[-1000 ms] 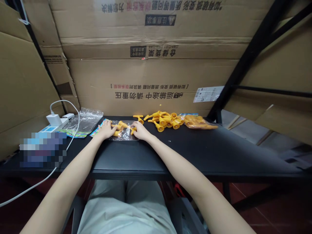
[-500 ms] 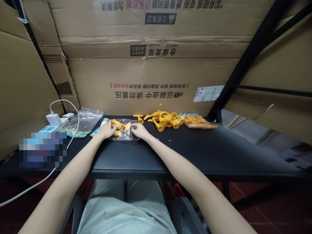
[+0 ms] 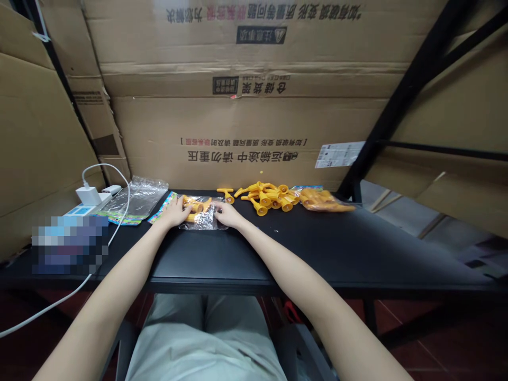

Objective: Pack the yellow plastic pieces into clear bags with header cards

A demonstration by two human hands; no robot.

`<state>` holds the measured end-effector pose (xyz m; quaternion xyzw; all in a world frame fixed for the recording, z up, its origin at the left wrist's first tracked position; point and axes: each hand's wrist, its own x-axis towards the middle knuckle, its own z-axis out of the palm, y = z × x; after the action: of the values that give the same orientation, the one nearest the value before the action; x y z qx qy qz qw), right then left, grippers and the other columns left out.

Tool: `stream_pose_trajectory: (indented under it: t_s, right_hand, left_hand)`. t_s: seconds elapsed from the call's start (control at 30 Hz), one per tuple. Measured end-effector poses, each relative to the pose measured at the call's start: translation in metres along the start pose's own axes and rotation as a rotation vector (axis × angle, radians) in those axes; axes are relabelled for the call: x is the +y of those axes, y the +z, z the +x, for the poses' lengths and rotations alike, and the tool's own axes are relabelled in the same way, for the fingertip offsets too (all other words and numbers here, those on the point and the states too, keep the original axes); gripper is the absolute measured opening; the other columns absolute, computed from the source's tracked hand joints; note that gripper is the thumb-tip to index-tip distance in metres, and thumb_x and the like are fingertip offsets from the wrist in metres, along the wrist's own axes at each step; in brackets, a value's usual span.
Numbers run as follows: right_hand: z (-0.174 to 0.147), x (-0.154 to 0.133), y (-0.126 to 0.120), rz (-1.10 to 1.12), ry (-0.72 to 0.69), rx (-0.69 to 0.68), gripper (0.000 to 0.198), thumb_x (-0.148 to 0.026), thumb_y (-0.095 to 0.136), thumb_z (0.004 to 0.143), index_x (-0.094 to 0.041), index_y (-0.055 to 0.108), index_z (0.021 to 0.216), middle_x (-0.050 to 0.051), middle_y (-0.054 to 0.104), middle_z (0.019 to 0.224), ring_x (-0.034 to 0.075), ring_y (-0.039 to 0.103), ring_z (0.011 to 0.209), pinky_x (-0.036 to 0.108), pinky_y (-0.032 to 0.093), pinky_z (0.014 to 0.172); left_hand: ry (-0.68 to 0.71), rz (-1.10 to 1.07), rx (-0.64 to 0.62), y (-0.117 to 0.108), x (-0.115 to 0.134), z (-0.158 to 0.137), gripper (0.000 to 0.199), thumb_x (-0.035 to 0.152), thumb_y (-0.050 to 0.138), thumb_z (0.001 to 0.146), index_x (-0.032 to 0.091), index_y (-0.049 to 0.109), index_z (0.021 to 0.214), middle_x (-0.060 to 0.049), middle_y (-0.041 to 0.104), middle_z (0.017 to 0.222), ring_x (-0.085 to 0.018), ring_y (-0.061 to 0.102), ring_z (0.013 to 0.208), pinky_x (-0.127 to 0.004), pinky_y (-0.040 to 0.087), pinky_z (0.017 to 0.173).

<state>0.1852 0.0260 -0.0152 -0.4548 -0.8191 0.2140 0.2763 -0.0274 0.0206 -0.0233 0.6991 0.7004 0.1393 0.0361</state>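
A clear plastic bag (image 3: 206,224) with a colourful printed header lies flat on the black table, several yellow trumpet-shaped plastic pieces (image 3: 194,206) inside it. My left hand (image 3: 177,212) grips the bag near its header end, thumb over the yellow pieces. At the bag's other end, my right hand (image 3: 227,215) pinches the clear film, its fingertips curled and partly hidden. Just behind my right hand, a single yellow piece (image 3: 229,198) lies by itself. To its right is a loose pile of the same yellow pieces (image 3: 270,197).
Right of the pile lies a filled bag of yellow pieces (image 3: 325,199). Flat clear bags (image 3: 133,198) rest at the left, beside a power strip with a white charger (image 3: 89,196) and cable. Cardboard (image 3: 238,116) stands along the back; a black metal post (image 3: 397,106) rises at right.
Both hands stay on the bag. The yellow pieces inside show slightly shifted by the left thumb, and the right fingers have moved a little on the film. The view has tilted very slightly.
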Motion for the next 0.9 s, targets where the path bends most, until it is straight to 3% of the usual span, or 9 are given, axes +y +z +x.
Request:
stream_pose_trajectory:
  t_s: [0.1,0.2,0.3,0.4,0.6,0.8,0.9]
  right_hand:
    - [0.002,0.008,-0.009,-0.129,0.084,0.159,0.036,-0.007,0.040,0.077,-0.015,0.066,0.101,0.007,0.067,0.098,0.017,0.060,0.093,0.028,0.044,0.087]
    - [0.003,0.023,-0.019,-0.252,0.067,0.305,0.041,-0.007,0.039,0.078,-0.016,0.061,0.111,0.010,0.059,0.117,0.020,0.052,0.111,0.032,0.040,0.095]
    - [0.003,0.038,-0.023,-0.333,0.079,0.201,0.056,-0.008,0.041,0.077,-0.021,0.047,0.130,0.008,0.044,0.138,0.024,0.040,0.125,0.041,0.035,0.099]
    - [0.003,0.040,-0.023,-0.395,0.142,0.077,0.056,-0.011,0.039,0.080,-0.023,0.042,0.135,0.012,0.046,0.134,0.027,0.043,0.122,0.044,0.037,0.096]
    - [0.003,0.026,-0.027,-0.406,0.106,0.078,0.041,-0.013,0.032,0.086,-0.017,0.057,0.118,0.011,0.059,0.118,0.022,0.052,0.111,0.036,0.038,0.093]
    - [-0.003,0.034,-0.030,-0.490,-0.010,0.043,0.045,-0.008,0.042,0.079,-0.022,0.055,0.120,0.010,0.047,0.133,0.026,0.039,0.122,0.043,0.034,0.094]
    - [-0.003,0.037,-0.029,-0.489,-0.094,0.053,0.044,-0.002,0.042,0.076,-0.021,0.055,0.114,0.008,0.053,0.127,0.025,0.041,0.119,0.045,0.031,0.095]
  left_hand:
    - [-0.037,-0.020,-0.021,-0.001,-0.003,0.002,0.070,0.060,0.024,0.084,0.021,0.022,0.143,-0.013,0.017,0.152,-0.031,0.020,0.138,-0.053,0.019,0.108]
    - [-0.054,-0.025,-0.028,-0.003,-0.008,0.003,0.072,0.060,0.024,0.084,0.022,0.020,0.144,-0.014,0.017,0.152,-0.032,0.020,0.138,-0.056,0.017,0.107]
    - [-0.079,-0.020,-0.017,-0.004,-0.014,0.005,0.072,0.060,0.024,0.084,0.021,0.020,0.145,-0.014,0.016,0.152,-0.033,0.020,0.138,-0.057,0.017,0.107]
    - [-0.119,-0.013,0.002,-0.005,-0.019,0.007,0.073,0.060,0.022,0.083,0.021,0.021,0.144,-0.014,0.015,0.152,-0.033,0.019,0.138,-0.057,0.017,0.107]
    - [-0.165,-0.003,0.022,-0.007,-0.023,0.007,0.072,0.059,0.021,0.084,0.020,0.021,0.145,-0.014,0.017,0.152,-0.032,0.019,0.138,-0.057,0.016,0.108]
    - [-0.148,-0.028,0.038,-0.007,-0.022,0.005,0.071,0.058,0.025,0.084,0.020,0.023,0.144,-0.014,0.013,0.153,-0.032,0.017,0.139,-0.056,0.016,0.109]
    - [-0.137,-0.054,0.058,-0.005,-0.022,0.005,0.068,0.055,0.027,0.085,0.018,0.025,0.142,-0.015,0.015,0.152,-0.031,0.018,0.139,-0.054,0.016,0.109]
